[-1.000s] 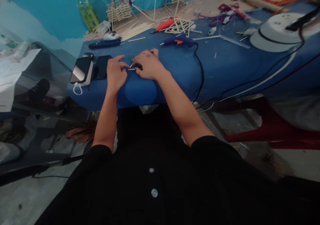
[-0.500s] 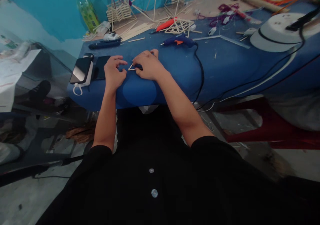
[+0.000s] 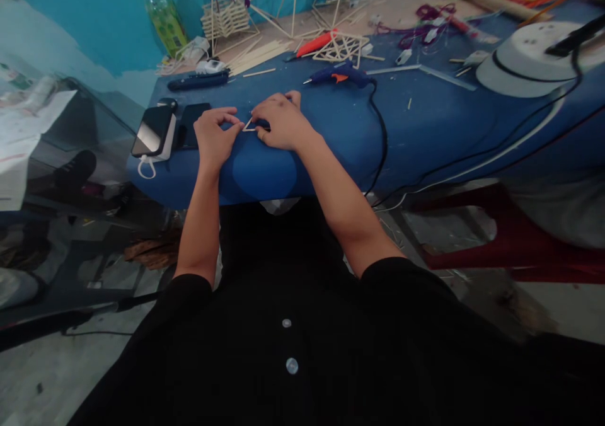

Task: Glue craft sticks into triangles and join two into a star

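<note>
On the blue tabletop (image 3: 331, 155), 2 thin pale sticks (image 3: 249, 130) meet in a narrow corner between the hands, the corner pointing left. The left hand (image 3: 215, 136) has thumb and forefinger brought together at that corner; whether wood lies between the tips is too small to tell. The right hand (image 3: 281, 123) arches over the sticks' right ends and hides them, so I cannot tell whether its grip is closed on them. Crowding the left hand is a dark phone (image 3: 188, 126), partly behind it; farther left sits a white box with a black top (image 3: 154, 130) and a white cable loop (image 3: 146, 169). Beyond the right hand lies a blue glue gun (image 3: 341, 75), nozzle left, its black cord (image 3: 382, 130) curving down to the near edge, apart from the right forearm. On the far side are 1 loose stick (image 3: 259, 72), a dark-blue tool (image 3: 198, 82), a red-handled tool (image 3: 316, 45) beside a stick frame (image 3: 347, 53), and a green-labelled bottle (image 3: 169, 32). A round white base (image 3: 508, 76) stands far right.
</note>
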